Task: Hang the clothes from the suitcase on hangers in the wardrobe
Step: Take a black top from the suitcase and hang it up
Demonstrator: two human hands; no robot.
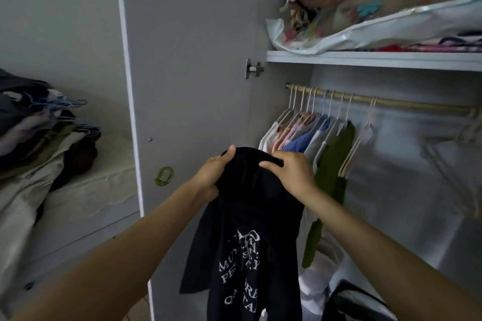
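A: Hands? — left hand (212, 173) and right hand (292, 173) both grip the black T-shirt (242, 229) at its top

B: Position — held before the open wardrobe (365, 60); rail (391, 101) with hung clothes (310, 143) just behind

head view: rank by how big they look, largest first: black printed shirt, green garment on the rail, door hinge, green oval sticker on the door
1. black printed shirt, though it is nearest the camera
2. green garment
3. door hinge and green oval sticker: too alike to rank

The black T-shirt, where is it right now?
The black T-shirt hangs centre frame, gripped by left hand and right hand, before the open wardrobe's rail.
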